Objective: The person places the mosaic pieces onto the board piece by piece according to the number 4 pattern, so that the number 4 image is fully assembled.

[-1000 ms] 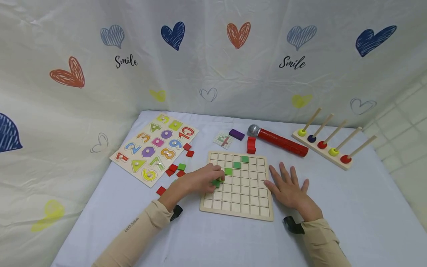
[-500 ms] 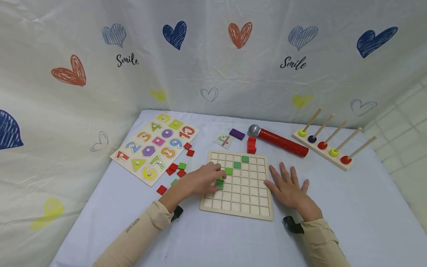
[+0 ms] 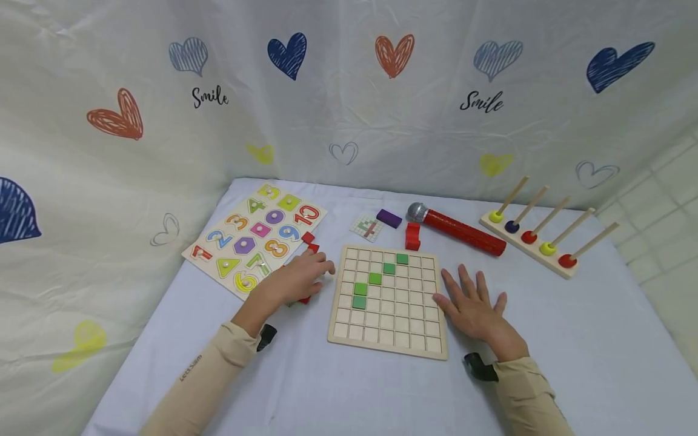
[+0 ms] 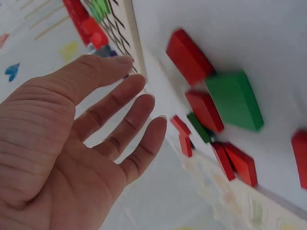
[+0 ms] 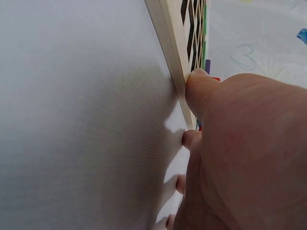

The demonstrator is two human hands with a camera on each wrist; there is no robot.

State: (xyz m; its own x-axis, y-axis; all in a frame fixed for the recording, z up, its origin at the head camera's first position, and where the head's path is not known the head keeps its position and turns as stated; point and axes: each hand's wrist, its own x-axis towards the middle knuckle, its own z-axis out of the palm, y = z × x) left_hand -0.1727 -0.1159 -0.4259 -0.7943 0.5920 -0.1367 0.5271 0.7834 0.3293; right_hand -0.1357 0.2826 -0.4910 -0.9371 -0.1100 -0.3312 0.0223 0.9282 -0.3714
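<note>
A wooden grid board [image 3: 388, 321] lies in the middle of the table. Several green tiles run down it in a slanting line, the lowest green tile [image 3: 359, 302] straight below its neighbour. My left hand [image 3: 294, 277] hovers left of the board with relaxed fingers and holds nothing. Beneath it, the left wrist view shows loose red tiles [image 4: 189, 56] and a green tile [image 4: 235, 99] lying close together, partly hidden in the head view. My right hand [image 3: 473, 310] lies with spread fingers on the cloth, its thumb [image 5: 204, 91] touching the board's right edge.
A number puzzle board [image 3: 256, 236] lies at the back left. Behind the grid board are a small pattern card [image 3: 366, 228], a purple block [image 3: 389, 218], a red block [image 3: 412, 236] and a red microphone [image 3: 463, 232]. A peg stand [image 3: 529, 245] sits at the back right.
My left hand has let go of a green tile, which now lies in the grid, and has moved left off the board, over the loose tiles. The right hand has stayed put.
</note>
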